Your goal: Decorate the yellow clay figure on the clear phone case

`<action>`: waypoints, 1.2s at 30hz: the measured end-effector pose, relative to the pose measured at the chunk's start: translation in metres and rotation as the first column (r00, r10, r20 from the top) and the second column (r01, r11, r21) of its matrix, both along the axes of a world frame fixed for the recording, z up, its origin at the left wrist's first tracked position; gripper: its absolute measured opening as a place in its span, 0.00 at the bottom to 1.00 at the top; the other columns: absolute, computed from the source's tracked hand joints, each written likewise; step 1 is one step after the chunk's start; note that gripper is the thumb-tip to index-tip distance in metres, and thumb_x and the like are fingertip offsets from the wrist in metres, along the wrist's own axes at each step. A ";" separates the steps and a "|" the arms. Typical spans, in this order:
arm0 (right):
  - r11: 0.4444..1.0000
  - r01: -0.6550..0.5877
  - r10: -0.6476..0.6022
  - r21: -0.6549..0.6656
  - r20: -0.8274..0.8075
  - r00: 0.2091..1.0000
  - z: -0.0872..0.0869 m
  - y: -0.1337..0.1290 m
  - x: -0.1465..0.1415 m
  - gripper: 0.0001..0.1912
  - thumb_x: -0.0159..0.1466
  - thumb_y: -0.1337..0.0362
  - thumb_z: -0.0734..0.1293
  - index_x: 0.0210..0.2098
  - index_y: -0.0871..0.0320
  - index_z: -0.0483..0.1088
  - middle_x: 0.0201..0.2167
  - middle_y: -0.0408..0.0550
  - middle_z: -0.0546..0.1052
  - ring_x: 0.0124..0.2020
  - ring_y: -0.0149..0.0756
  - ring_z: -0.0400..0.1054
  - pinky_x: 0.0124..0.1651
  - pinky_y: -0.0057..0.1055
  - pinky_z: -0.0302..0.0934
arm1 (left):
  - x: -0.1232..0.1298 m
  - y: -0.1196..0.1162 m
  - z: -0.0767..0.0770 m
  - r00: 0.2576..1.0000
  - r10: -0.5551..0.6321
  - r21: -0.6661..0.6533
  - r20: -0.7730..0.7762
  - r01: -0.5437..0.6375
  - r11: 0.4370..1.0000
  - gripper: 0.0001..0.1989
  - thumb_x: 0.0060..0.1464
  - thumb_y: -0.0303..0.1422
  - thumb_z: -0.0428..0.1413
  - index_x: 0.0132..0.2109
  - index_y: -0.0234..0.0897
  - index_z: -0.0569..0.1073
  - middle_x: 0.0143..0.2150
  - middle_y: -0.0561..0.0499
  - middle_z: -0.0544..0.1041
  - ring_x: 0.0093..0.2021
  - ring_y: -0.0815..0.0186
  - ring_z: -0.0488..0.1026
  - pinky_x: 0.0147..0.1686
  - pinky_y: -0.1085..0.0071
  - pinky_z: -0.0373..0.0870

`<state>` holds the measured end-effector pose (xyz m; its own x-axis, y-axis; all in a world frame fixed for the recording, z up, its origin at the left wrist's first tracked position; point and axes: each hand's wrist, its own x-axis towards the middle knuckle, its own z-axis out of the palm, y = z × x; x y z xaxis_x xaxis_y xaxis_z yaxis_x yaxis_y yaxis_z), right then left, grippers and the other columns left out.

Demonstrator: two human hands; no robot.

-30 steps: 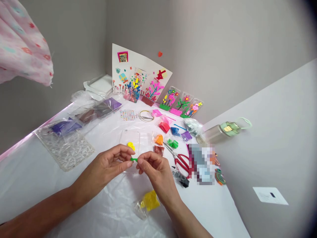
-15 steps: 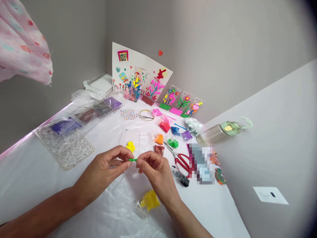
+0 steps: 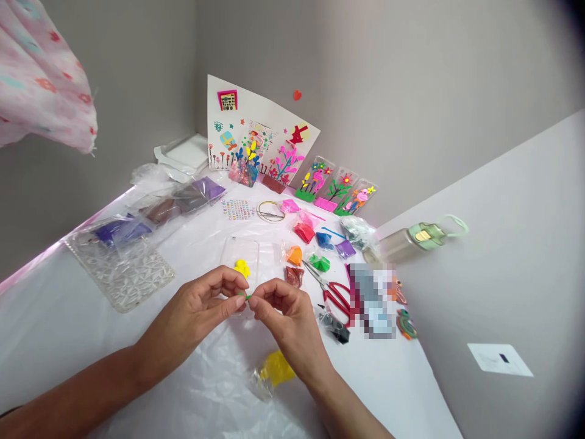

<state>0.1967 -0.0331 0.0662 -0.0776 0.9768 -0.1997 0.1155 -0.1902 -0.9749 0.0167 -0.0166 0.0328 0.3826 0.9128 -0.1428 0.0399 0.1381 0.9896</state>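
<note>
A small bit of green clay (image 3: pixel 247 297) is pinched between the fingertips of both hands. My left hand (image 3: pixel 208 299) grips its left end, and my right hand (image 3: pixel 282 305) holds the right end, so most of it is hidden. Just beyond the fingers lies a clear phone case (image 3: pixel 250 247) with a yellow clay shape (image 3: pixel 242 267) on it. A packet of yellow clay (image 3: pixel 278 368) rests close below my right wrist. Farther right is an opened packet of green clay (image 3: pixel 319 263).
Red-handled scissors (image 3: pixel 337 299) lie right of my hands, near a black clay packet (image 3: pixel 337 331). Several coloured clay packets spread behind them. A bottle (image 3: pixel 406 241) stands at the right edge. Decorated phone cases (image 3: pixel 340 188) lean on the wall. A textured clear sheet (image 3: pixel 128 274) lies left.
My fingertips have closed in on the green clay, so less of it shows between them. The rest of the table is as before.
</note>
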 end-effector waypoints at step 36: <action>1.000 -0.009 0.009 -0.006 -0.041 0.999 -0.002 -0.001 -0.002 0.05 0.60 0.63 0.72 0.30 0.58 0.75 0.25 0.40 0.74 0.29 0.30 0.64 0.36 0.28 0.58 | 0.003 -0.001 -0.006 1.000 -0.011 0.006 0.020 0.011 1.000 0.09 0.63 0.43 0.58 0.46 0.46 0.73 0.45 0.54 0.76 0.50 0.63 0.75 0.51 0.69 0.73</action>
